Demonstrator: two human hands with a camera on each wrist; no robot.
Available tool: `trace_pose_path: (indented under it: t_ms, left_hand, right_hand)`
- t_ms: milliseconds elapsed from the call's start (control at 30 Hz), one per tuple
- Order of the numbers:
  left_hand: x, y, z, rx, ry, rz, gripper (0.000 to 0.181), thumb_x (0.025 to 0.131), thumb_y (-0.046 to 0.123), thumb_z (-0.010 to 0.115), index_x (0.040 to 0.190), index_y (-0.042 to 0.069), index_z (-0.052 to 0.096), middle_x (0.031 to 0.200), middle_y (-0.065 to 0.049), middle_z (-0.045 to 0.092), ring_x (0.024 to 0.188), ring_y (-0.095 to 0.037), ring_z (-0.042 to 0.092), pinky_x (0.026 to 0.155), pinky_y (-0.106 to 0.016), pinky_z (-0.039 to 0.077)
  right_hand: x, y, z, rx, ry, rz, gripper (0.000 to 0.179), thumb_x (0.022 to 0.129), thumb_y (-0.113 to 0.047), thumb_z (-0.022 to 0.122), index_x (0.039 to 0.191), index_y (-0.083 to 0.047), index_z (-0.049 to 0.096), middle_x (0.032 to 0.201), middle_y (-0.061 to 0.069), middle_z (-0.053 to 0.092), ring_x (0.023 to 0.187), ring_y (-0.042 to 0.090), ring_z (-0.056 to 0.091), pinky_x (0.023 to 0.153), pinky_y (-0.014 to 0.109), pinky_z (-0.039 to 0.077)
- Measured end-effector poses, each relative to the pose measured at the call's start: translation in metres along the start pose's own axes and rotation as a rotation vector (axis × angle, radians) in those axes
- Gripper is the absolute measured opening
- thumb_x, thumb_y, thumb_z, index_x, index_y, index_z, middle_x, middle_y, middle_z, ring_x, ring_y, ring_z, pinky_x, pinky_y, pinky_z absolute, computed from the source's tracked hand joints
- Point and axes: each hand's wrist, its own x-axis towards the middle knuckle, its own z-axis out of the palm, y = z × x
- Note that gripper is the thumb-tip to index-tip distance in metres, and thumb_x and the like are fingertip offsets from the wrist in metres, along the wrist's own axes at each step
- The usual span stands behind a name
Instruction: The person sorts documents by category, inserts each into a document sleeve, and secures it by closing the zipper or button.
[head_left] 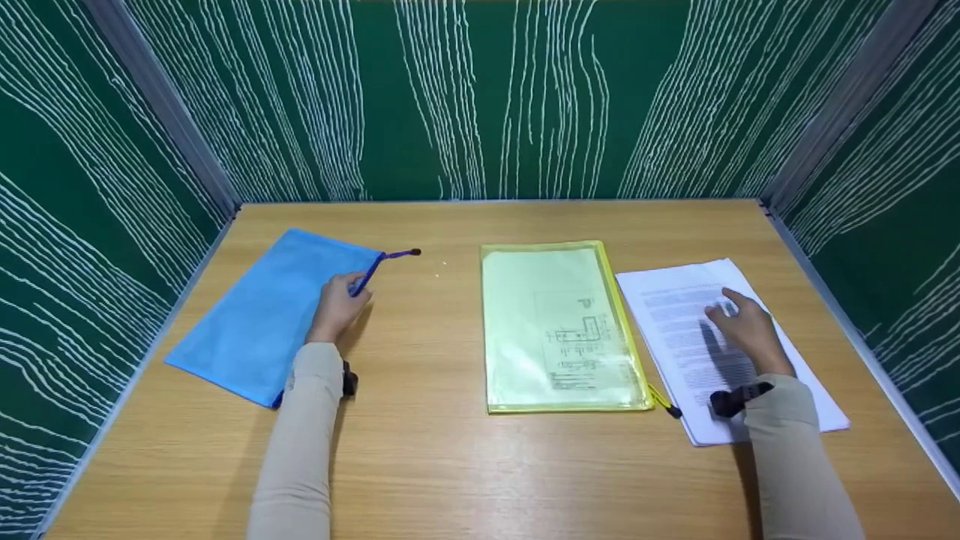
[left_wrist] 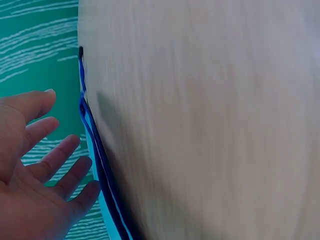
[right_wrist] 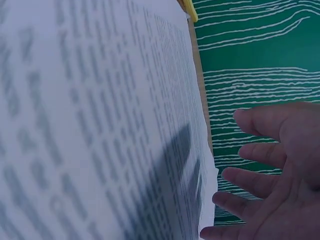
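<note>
My left hand [head_left: 341,306] is over the right edge of a blue zip folder [head_left: 259,315], its fingers spread and holding nothing in the left wrist view. The folder's dark blue zip edge [left_wrist: 102,162] runs just beyond the fingertips; whether they touch it I cannot tell. Above a stack of printed paper [head_left: 675,330] at the right hovers my right hand [head_left: 742,330], casting a shadow on the sheets. Its fingers are loosely extended with nothing between them. Between the hands lies a yellow zip folder [head_left: 525,330], a printed sheet showing through its clear front.
A yellow zip pull with a dark end [head_left: 671,409] reaches toward the paper stack. The blue folder's pull cord [head_left: 405,253] sticks out onto the wooden table [head_left: 420,465]. Green panels with white wavy lines [head_left: 487,97] enclose the back and both sides.
</note>
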Motion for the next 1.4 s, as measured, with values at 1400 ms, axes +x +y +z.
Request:
trace_pose_path:
  t_ms: [1400]
  left_hand:
    - [-0.015, -0.023, -0.032, 0.177, -0.139, -0.129, 0.054, 0.088, 0.016, 0.057, 0.135, -0.001, 0.039, 0.139, -0.024, 0.033, 0.129, -0.039, 0.026, 0.104, -0.049, 0.026]
  right_hand:
    - [0.000, 0.038, -0.026, 0.049, 0.011, 0.385, 0.094, 0.075, -0.006, 0.068, 0.144, -0.003, 0.003, 0.147, 0.026, 0.001, 0.130, 0.049, 0.005, 0.101, 0.065, 0.009]
